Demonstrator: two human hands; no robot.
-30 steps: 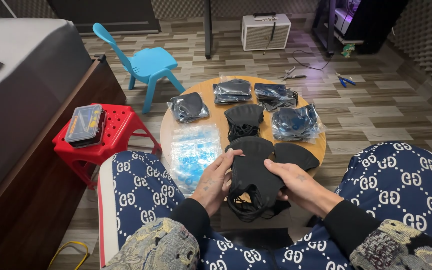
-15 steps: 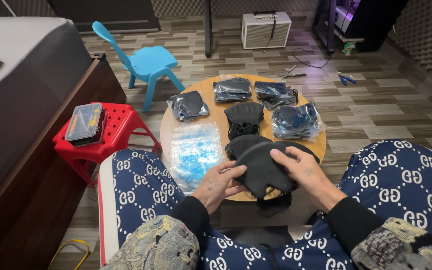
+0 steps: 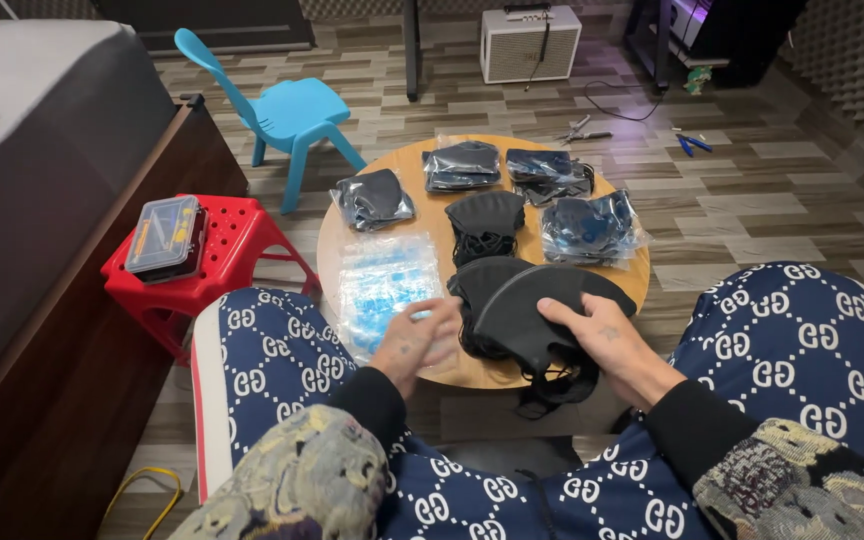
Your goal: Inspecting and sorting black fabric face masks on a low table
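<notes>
right hand (image 3: 607, 345) pinches black mask (image 3: 532, 315) at round table's (image 3: 612, 290) near edge | left hand (image 3: 414, 335) open, fingers spread, apparently touching clear bag stack (image 3: 382, 285) left of mask

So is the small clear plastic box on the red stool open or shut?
Shut: the clear plastic box lies flat on the red stool, lid down.

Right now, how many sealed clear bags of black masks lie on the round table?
4: one at the left, two at the far edge, one at the right. Loose masks may hide more.
</notes>
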